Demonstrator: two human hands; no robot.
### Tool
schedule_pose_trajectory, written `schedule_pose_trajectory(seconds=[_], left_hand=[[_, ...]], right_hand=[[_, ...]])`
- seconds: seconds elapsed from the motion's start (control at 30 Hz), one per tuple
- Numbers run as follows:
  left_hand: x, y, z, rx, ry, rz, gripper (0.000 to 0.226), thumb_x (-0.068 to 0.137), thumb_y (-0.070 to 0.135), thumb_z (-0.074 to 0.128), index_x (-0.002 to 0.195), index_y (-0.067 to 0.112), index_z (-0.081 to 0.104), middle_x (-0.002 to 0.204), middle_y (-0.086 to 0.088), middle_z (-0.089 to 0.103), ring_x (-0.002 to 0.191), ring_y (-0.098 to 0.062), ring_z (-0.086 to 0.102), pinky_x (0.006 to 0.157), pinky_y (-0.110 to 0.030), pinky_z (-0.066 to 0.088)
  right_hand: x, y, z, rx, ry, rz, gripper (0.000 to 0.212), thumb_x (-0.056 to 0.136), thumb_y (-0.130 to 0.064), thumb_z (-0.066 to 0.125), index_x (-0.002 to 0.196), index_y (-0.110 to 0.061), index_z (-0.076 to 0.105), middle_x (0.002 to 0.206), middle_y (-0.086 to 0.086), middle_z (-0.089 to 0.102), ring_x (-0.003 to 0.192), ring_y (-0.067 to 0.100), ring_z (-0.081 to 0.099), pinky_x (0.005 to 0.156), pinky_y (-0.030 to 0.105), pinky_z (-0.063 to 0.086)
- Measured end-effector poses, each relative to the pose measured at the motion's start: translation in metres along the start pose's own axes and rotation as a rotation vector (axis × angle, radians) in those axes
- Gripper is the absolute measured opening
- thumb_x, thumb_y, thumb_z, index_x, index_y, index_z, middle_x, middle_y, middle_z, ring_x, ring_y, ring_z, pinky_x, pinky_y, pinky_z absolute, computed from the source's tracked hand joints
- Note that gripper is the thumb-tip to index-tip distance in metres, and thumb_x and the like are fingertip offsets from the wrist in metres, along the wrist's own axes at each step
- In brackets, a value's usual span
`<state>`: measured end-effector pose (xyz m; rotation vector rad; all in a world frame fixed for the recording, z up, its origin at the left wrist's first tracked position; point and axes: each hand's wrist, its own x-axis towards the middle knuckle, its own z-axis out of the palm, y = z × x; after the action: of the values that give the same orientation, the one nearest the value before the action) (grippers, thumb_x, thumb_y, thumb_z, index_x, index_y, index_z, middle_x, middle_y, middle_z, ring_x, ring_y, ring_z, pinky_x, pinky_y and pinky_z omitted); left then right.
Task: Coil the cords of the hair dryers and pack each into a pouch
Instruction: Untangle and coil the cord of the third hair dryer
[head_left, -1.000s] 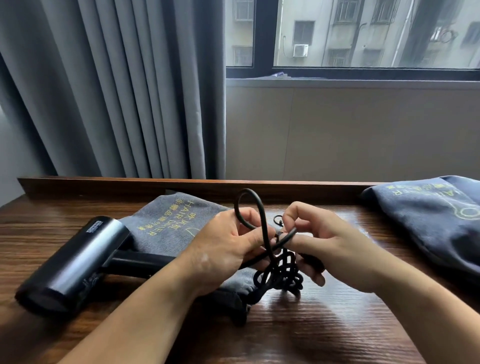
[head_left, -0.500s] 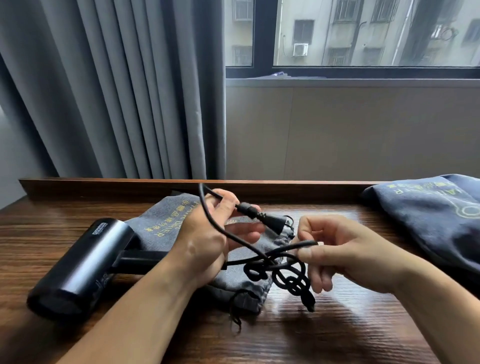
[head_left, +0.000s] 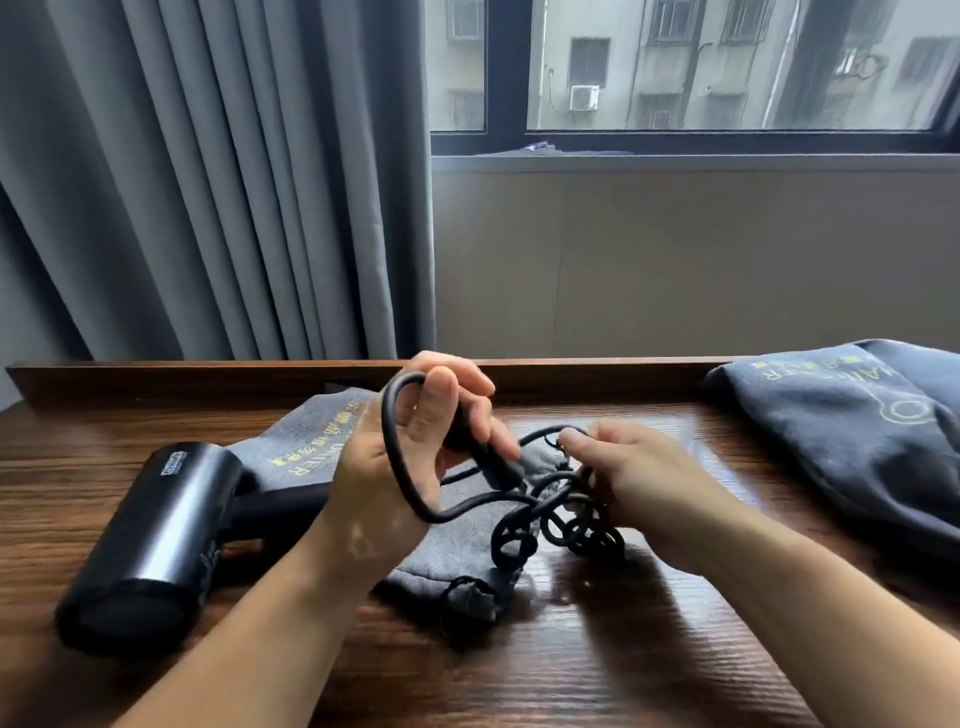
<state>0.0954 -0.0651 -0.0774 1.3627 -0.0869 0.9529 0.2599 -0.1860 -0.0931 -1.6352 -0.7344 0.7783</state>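
Black cord (head_left: 385, 436) has been looped round the left hand (head_left: 358, 467), curled on the plug (head_left: 493, 462); the rest is pinched by the right hand (head_left: 644, 478): coiling begun.

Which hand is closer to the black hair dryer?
The left hand is closer. It grips the cord just right of the hair dryer, over the grey pouch. The right hand pinches the cord farther right, beyond the tangle.
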Motion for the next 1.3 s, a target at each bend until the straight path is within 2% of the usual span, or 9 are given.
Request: schedule_pose_trajectory(seconds=[0.17, 0.3, 0.43, 0.5, 0.63, 0.83, 0.97, 1.1, 1.3], left_hand=[[0.004, 0.013, -0.004, 0.022, 0.151, 0.065, 0.028, 0.094, 0.047, 0.06, 0.085, 0.021, 0.065, 0.071, 0.002, 0.043, 0.061, -0.016, 0.043, 0.069, -0.035, 0.049], [0.005, 0.013, -0.021, 0.662, 0.114, 0.034, 0.019, 0.093, 0.022, 0.051, 0.087, 0.026, 0.069, 0.062, 0.012, 0.05, 0.058, -0.021, 0.042, 0.06, -0.042, 0.04], [0.001, 0.013, -0.022, 1.141, -0.094, 0.0, 0.033, 0.089, 0.03, 0.041, 0.102, 0.031, 0.071, 0.076, 0.017, 0.063, 0.077, -0.007, 0.06, 0.068, -0.011, 0.04], [0.001, 0.011, -0.021, 1.285, -0.171, 0.039, 0.038, 0.096, 0.031, 0.036, 0.107, 0.026, 0.071, 0.075, 0.011, 0.067, 0.07, -0.008, 0.063, 0.069, -0.007, 0.04], [-0.002, 0.007, -0.014, 1.176, -0.2, -0.206, 0.01, 0.1, 0.026, 0.051, 0.103, 0.03, 0.06, 0.066, 0.0, 0.066, 0.052, -0.013, 0.062, 0.058, -0.033, 0.052], [-0.002, 0.004, -0.015, 1.491, -0.104, -0.133, 0.015, 0.086, 0.035, 0.071, 0.099, 0.03, 0.068, 0.085, 0.017, 0.051, 0.078, -0.003, 0.05, 0.075, -0.02, 0.041], [-0.005, 0.012, -0.002, 1.199, 0.091, 0.095, 0.008, 0.077, 0.019, 0.06, 0.081, 0.026, 0.06, 0.075, 0.011, 0.056, 0.072, -0.007, 0.056, 0.065, -0.015, 0.043], [-0.011, 0.0, 0.012, 1.206, -0.123, -0.078, 0.016, 0.087, 0.041, 0.07, 0.098, 0.03, 0.066, 0.084, 0.016, 0.067, 0.083, 0.002, 0.061, 0.07, -0.006, 0.042], [-0.009, -0.006, 0.013, 1.111, 0.075, -0.104, 0.008, 0.085, 0.02, 0.075, 0.088, 0.026, 0.07, 0.069, 0.015, 0.067, 0.077, 0.003, 0.062, 0.065, -0.003, 0.039]], right_hand=[[-0.01, -0.012, -0.004, 0.215, -0.054, 0.071, 0.023, 0.099, -0.029, 0.062, 0.082, -0.017, 0.054, 0.075, 0.012, 0.047, 0.053, 0.023, 0.055, 0.061, 0.037, 0.051], [-0.022, -0.024, -0.004, 0.254, -0.075, 0.153, 0.024, 0.102, -0.027, 0.056, 0.081, -0.015, 0.052, 0.082, 0.02, 0.049, 0.046, 0.025, 0.054, 0.035, 0.023, 0.043], [-0.023, -0.027, -0.006, 0.34, -0.088, 0.209, 0.026, 0.103, -0.023, 0.052, 0.083, -0.007, 0.056, 0.065, 0.018, 0.058, 0.046, 0.027, 0.057, 0.039, 0.029, 0.048], [-0.021, -0.028, -0.009, 0.38, -0.086, 0.226, 0.025, 0.103, -0.023, 0.051, 0.086, -0.005, 0.056, 0.066, 0.017, 0.062, 0.052, 0.028, 0.06, 0.038, 0.028, 0.048], [-0.016, -0.025, -0.013, 0.469, -0.072, 0.239, 0.02, 0.103, -0.021, 0.051, 0.102, -0.003, 0.059, 0.084, 0.02, 0.069, 0.068, 0.033, 0.073, 0.045, 0.03, 0.055], [-0.012, -0.023, -0.01, 0.504, -0.044, 0.226, 0.021, 0.102, -0.014, 0.053, 0.116, -0.001, 0.062, 0.088, 0.022, 0.072, 0.078, 0.038, 0.073, 0.049, 0.031, 0.057], [-0.012, -0.022, -0.007, 0.465, -0.041, 0.154, 0.015, 0.101, -0.013, 0.055, 0.11, -0.006, 0.064, 0.087, 0.019, 0.074, 0.067, 0.027, 0.073, 0.052, 0.032, 0.058], [-0.014, -0.02, -0.005, 0.409, -0.078, 0.088, 0.012, 0.103, -0.016, 0.056, 0.101, -0.01, 0.065, 0.084, 0.015, 0.071, 0.065, 0.023, 0.07, 0.051, 0.031, 0.056], [-0.022, -0.028, 0.0, 0.297, -0.081, -0.052, 0.024, 0.092, -0.035, 0.066, 0.104, -0.015, 0.063, 0.097, 0.011, 0.07, 0.059, 0.016, 0.065, 0.052, 0.033, 0.053]])
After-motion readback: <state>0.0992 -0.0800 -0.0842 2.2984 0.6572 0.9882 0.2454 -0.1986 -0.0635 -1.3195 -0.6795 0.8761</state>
